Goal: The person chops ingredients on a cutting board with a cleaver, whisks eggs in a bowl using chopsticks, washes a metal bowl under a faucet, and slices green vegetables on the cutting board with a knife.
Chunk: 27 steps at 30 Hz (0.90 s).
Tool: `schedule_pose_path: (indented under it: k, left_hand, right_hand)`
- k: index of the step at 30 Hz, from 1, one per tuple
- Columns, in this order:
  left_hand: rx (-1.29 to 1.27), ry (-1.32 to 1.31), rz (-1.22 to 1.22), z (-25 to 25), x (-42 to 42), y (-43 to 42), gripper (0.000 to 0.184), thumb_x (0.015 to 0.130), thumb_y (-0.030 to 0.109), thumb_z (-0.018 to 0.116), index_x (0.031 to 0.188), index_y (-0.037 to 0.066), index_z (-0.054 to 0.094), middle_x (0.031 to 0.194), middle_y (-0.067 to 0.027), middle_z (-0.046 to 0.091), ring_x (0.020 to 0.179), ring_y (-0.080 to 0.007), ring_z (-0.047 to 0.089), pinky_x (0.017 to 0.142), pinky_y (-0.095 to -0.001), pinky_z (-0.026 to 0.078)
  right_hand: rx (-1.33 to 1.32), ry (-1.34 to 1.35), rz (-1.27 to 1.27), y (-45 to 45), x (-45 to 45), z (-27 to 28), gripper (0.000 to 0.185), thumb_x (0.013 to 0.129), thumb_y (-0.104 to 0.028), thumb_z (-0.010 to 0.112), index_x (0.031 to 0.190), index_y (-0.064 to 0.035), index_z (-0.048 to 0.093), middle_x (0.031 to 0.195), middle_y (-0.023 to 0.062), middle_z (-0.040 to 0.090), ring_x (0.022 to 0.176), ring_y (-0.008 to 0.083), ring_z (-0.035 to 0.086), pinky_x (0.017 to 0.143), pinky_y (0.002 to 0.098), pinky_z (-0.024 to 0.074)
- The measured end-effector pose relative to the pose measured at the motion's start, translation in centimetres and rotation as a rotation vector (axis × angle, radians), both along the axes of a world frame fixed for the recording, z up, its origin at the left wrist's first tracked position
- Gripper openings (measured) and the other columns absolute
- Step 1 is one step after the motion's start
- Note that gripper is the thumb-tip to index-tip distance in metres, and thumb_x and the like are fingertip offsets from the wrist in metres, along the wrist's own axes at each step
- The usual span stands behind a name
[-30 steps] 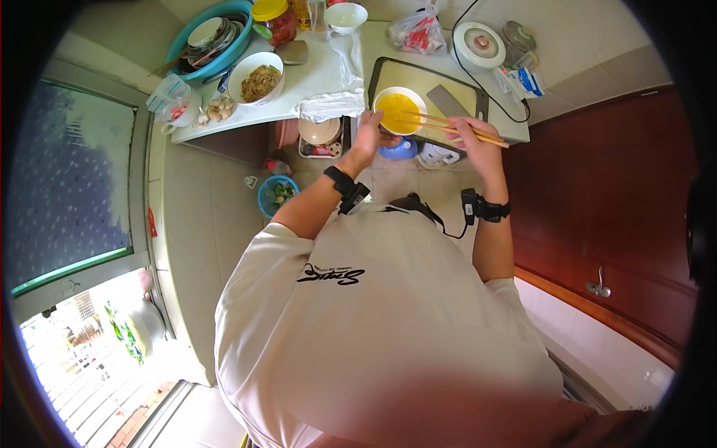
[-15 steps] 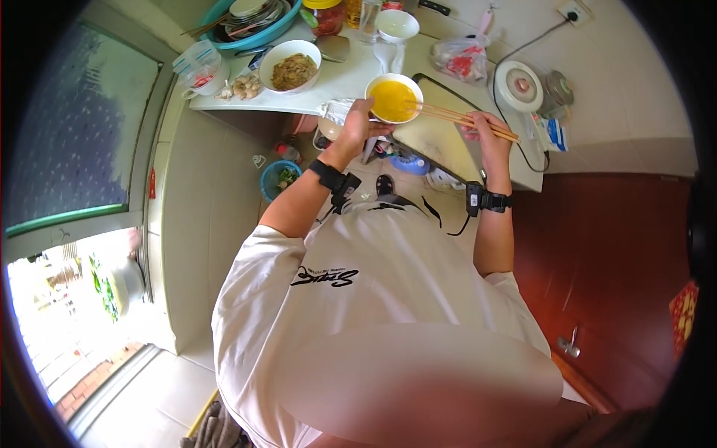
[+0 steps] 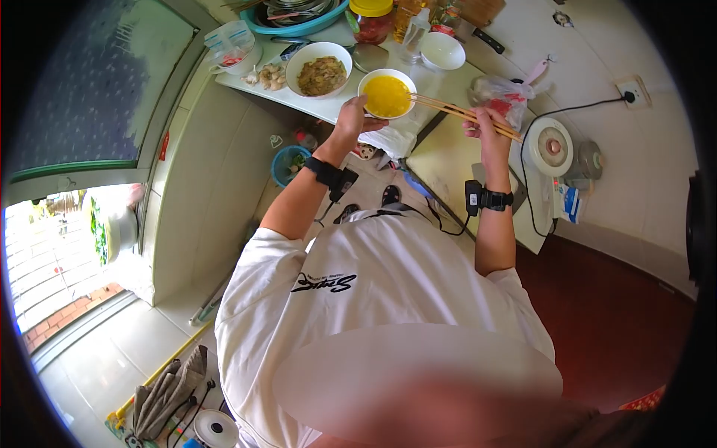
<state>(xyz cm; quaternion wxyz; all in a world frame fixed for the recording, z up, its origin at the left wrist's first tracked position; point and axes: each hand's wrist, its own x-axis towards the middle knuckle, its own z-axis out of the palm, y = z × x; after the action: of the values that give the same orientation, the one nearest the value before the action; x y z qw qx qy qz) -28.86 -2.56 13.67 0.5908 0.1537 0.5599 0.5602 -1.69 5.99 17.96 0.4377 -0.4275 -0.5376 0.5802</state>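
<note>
My left hand (image 3: 354, 122) is closed on a white bowl (image 3: 411, 84) from its left side and underneath, holding it up near the counter's front edge. Yellow beaten egg (image 3: 385, 95) fills much of the bowl. A pair of wooden chopsticks (image 3: 455, 112) is gripped in my right hand (image 3: 489, 133), to the right of the bowl. Their tips reach the egg at the bowl's right rim. Just left of the bowl, a second white bowl with brownish sliced food (image 3: 321, 75) stands on the counter.
Ginger and garlic (image 3: 270, 77) lie at the counter's left. Behind are a blue basin of dishes (image 3: 302, 28), a red-contents jar (image 3: 371, 22), a glass bottle (image 3: 415, 36) and a white bowl (image 3: 443, 51). A cutting board (image 3: 446, 160), plastic bag (image 3: 502, 97) and corded white appliance (image 3: 550, 147) are on the right.
The view has turned, so the counter and its objects appear shifted and rotated. Both hands keep their holds on the bowl and chopsticks, and the chopstick tips remain at the egg.
</note>
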Motion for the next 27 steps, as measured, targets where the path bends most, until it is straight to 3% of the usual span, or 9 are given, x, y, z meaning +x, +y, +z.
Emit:
schedule_pose_path:
  k: [12, 15, 16, 18, 24, 27]
  left_hand:
    - [0.004, 0.032, 0.093, -2.3, -0.4, 0.8, 0.045, 0.097, 0.027, 0.036, 0.122, -0.011, 0.039, 0.095, -0.0268, 0.061, 0.07, -0.0333, 0.068, 0.059, -0.0329, 0.06]
    - [-0.002, 0.051, 0.111, -2.4, -0.2, 1.2, 0.044, 0.097, 0.027, 0.037, 0.119, -0.011, 0.042, 0.095, -0.026, 0.062, 0.069, -0.0333, 0.068, 0.059, -0.0329, 0.06]
    - [-0.008, 0.064, 0.122, -2.3, -0.2, 1.3, 0.044, 0.097, 0.027, 0.038, 0.118, -0.011, 0.043, 0.095, -0.0254, 0.062, 0.069, -0.0332, 0.068, 0.059, -0.0328, 0.06]
    - [0.007, 0.065, 0.124, -2.5, -0.4, 1.5, 0.043, 0.097, 0.026, 0.038, 0.118, -0.011, 0.043, 0.095, -0.0246, 0.062, 0.069, -0.0328, 0.068, 0.059, -0.0327, 0.06]
    - [0.01, 0.112, 0.138, -2.8, -0.6, 1.5, 0.045, 0.098, 0.029, 0.041, 0.117, -0.012, 0.047, 0.095, -0.0216, 0.063, 0.071, -0.0297, 0.069, 0.06, -0.0311, 0.059]
    - [0.026, 0.158, 0.129, -2.4, -0.3, 0.8, 0.048, 0.098, 0.032, 0.042, 0.118, -0.011, 0.049, 0.098, -0.0193, 0.063, 0.073, -0.0281, 0.069, 0.061, -0.0301, 0.058]
  right_hand:
    - [0.087, -0.063, 0.034, 1.2, -2.0, 1.0, 0.021, 0.091, -0.016, 0.059, 0.095, 0.0038, 0.065, 0.083, 0.0089, 0.068, 0.07, 0.0133, 0.066, 0.059, 0.022, 0.0534]
    - [0.465, -0.117, 0.101, 0.4, -4.5, -0.1, 0.013, 0.089, -0.008, 0.061, 0.097, 0.0011, 0.065, 0.084, 0.0069, 0.066, 0.071, 0.0141, 0.066, 0.06, 0.0231, 0.0516]
    - [0.468, -0.116, 0.104, 0.3, -5.0, -0.5, 0.013, 0.089, -0.008, 0.061, 0.097, 0.0011, 0.065, 0.084, 0.0069, 0.066, 0.071, 0.0141, 0.066, 0.06, 0.0231, 0.0516]
    - [0.96, -0.329, 0.114, -0.5, -6.5, 0.1, 0.013, 0.083, -0.004, 0.066, 0.096, -0.0037, 0.066, 0.085, 0.0063, 0.062, 0.07, 0.0168, 0.065, 0.059, 0.0253, 0.0506]
    - [1.256, -0.485, 0.19, -0.6, -8.6, -3.3, 0.025, 0.076, -0.005, 0.07, 0.101, -0.0089, 0.065, 0.091, 0.0043, 0.058, 0.071, 0.0215, 0.063, 0.06, 0.0308, 0.052]
    - [1.246, -0.585, 0.317, -0.7, -9.1, -3.7, 0.032, 0.076, -0.005, 0.068, 0.107, -0.0077, 0.063, 0.099, 0.0059, 0.057, 0.08, 0.023, 0.064, 0.064, 0.0321, 0.0528]
